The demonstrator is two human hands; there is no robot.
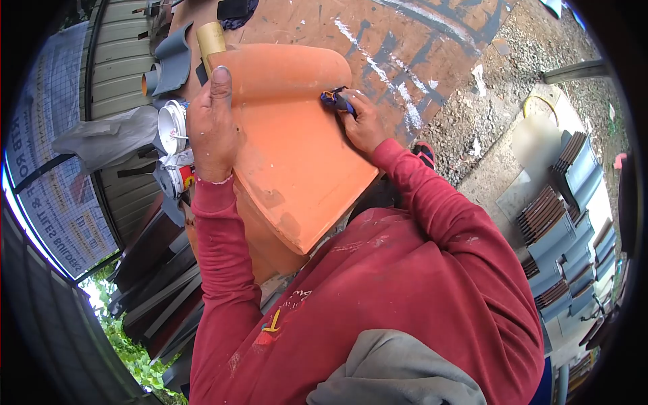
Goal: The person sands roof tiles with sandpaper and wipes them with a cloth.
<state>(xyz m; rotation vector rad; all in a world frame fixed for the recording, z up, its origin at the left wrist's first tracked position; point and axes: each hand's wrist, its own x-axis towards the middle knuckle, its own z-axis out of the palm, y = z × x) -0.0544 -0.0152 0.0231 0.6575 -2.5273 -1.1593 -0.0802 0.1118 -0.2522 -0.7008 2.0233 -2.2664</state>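
So your right hand (366,123) had the rag (335,101) pinched between thumb and fingers, bunched up tight, dark with a bit of orange showing. You had it against the orange tile (304,158), by the right edge, right at the foot of the rounded hump.

Your left hand (212,128) was over at the tile's left edge, thumb pointing up. Its fingers were mostly out of sight, so I can't tell if you were gripping the edge or just resting there.

The tile sat right in front of you, hump on the far side, one corner toward your belly, with some greyish patches near that corner. More orange (260,239) showed underneath it.

Just past your left thumb was a tan tube (210,39), with a grey tile (173,61) left of it. Two tubs (173,127) sat beside your left hand. Beyond the tile lay a brown board (297,23) with white streaks, and off to your right were stacks of grey tiles (582,177) near the gravel (533,44).
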